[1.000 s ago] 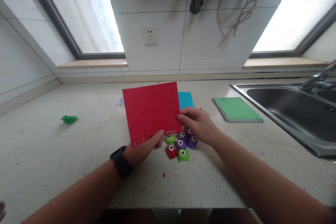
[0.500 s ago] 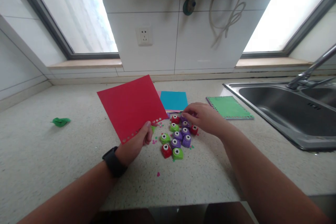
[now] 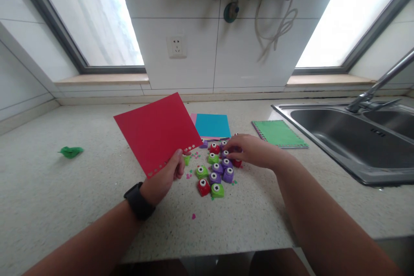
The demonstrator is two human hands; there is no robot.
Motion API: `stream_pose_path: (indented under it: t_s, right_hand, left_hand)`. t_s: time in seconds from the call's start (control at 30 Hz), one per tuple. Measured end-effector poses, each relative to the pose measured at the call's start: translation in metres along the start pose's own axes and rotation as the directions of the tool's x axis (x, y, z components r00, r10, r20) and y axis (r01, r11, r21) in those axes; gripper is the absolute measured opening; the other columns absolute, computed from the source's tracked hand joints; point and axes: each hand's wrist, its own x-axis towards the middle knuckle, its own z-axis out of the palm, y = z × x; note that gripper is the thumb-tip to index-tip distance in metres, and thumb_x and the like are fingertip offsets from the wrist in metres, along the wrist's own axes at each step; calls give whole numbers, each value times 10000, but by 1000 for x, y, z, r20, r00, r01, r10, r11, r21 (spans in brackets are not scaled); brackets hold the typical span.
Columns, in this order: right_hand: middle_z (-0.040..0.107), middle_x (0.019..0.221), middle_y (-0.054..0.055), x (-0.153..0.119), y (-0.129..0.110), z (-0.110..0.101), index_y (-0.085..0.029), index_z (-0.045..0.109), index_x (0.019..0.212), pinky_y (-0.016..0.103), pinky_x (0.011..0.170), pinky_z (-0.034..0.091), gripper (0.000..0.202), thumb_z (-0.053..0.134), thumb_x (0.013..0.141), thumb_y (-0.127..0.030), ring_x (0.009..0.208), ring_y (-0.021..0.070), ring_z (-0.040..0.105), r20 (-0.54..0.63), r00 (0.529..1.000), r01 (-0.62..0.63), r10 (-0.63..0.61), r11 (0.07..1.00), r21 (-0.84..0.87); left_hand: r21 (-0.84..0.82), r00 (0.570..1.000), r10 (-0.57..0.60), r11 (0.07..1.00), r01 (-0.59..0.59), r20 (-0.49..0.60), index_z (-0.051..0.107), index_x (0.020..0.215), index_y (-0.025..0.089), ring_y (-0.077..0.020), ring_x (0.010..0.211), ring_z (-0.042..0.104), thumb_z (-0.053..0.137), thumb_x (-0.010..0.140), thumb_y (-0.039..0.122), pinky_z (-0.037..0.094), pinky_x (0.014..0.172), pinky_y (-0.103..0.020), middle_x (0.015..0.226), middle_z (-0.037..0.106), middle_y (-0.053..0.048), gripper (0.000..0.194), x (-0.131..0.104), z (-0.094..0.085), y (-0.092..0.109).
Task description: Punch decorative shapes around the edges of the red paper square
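A red sheet of paper (image 3: 157,131) with small shapes punched along its lower edge is pinched in my left hand (image 3: 168,177), tilted above the counter. My right hand (image 3: 250,150) reaches over the group of small craft punches, its fingers bent around the upper right ones; whether it grips one is hidden. Among the punches are a purple one (image 3: 228,175), a green one (image 3: 217,190) and a red one (image 3: 203,187), set close together. Pink and green paper bits (image 3: 193,216) lie scattered around them.
Blue paper (image 3: 212,126) lies behind the punches, over pink paper. Farther right is a stack of punched sheets with green on top (image 3: 280,133), beside the steel sink (image 3: 323,151). A crumpled green piece (image 3: 71,152) rests on the left of the counter (image 3: 80,207).
My right hand has moved slightly down over the punches, uncovering an item behind it. My left hand still holds the red sheet. The whole view has shifted a little.
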Motion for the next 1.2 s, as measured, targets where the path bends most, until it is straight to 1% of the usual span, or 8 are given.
stream_pose_path:
  t_s: [0.2, 0.3, 0.43, 0.57, 0.67, 0.8, 0.97, 1.2]
  right_hand:
    - [766, 946, 63, 1, -1, 0, -276, 782, 930, 390, 794, 484, 96, 707, 875, -302, 873, 245, 671, -29, 999, -28, 28, 1000, -5]
    - [742, 812, 61, 1, -8, 0, -235, 723, 937, 357, 650, 484, 155, 689, 892, -380, 717, 211, 656, -138, 975, -145, 176, 968, 205]
    - [712, 801, 40, 6, -28, 10, -218, 589, 919, 335, 637, 526, 309, 743, 838, -473, 712, 185, 663, -224, 932, -30, 284, 678, 734]
    - [669, 824, 7, 11, -44, 27, -232, 516, 890, 320, 684, 538, 335, 772, 828, -438, 759, 172, 685, -258, 924, 111, 284, 447, 888]
    - [674, 963, 18, 12, -46, 35, -248, 563, 1068, 309, 709, 549, 401, 822, 786, -367, 804, 166, 697, -248, 919, 127, 307, 366, 922]
    - [684, 921, 1, 11, -46, 39, -247, 619, 1113, 293, 721, 554, 431, 852, 755, -299, 791, 143, 681, -183, 942, 79, 282, 344, 936]
    - [690, 935, -3, 15, -55, 48, -234, 641, 1018, 303, 790, 565, 406, 887, 695, -238, 826, 133, 671, -238, 941, 148, 242, 339, 929]
    - [667, 837, -24, 16, -62, 57, -225, 647, 1031, 314, 733, 551, 438, 895, 670, -230, 770, 140, 655, -222, 944, 115, 243, 390, 914]
  left_hand:
    - [-15, 1000, 20, 1000, -21, -14, 472, 549, 223, -149, 541, 426, 350, 1015, 568, 376, 602, -287, 525, 439, 36, 592, 1, 0, -2]
    - [13, 1000, 26, 1000, -26, -16, 473, 550, 222, -148, 541, 423, 357, 1022, 541, 366, 606, -288, 526, 435, 38, 582, 0, 0, -2]
    - [64, 1000, 13, 998, -12, -19, 467, 541, 223, -153, 556, 440, 364, 1023, 529, 368, 630, -295, 531, 444, 34, 580, -1, -2, 0]
    - [90, 999, 7, 996, -3, -47, 443, 510, 233, -164, 551, 448, 362, 1019, 510, 379, 638, -306, 509, 431, 26, 586, -2, 0, 3]
    - [125, 997, 18, 992, -9, -69, 431, 493, 239, -168, 543, 455, 361, 1014, 485, 389, 646, -314, 497, 428, 22, 581, -3, 1, 6]
    - [179, 995, 34, 984, -17, -95, 419, 474, 243, -170, 546, 469, 368, 1001, 460, 404, 666, -319, 490, 436, 20, 573, -3, 2, 10]
    - [173, 992, 14, 985, 7, -122, 424, 487, 242, -160, 539, 457, 371, 1005, 450, 397, 672, -315, 493, 431, 34, 560, -1, 2, 11]
    - [131, 991, -9, 991, 27, -136, 434, 496, 240, -148, 530, 456, 390, 1005, 443, 386, 661, -310, 496, 443, 41, 550, 0, 4, 7]
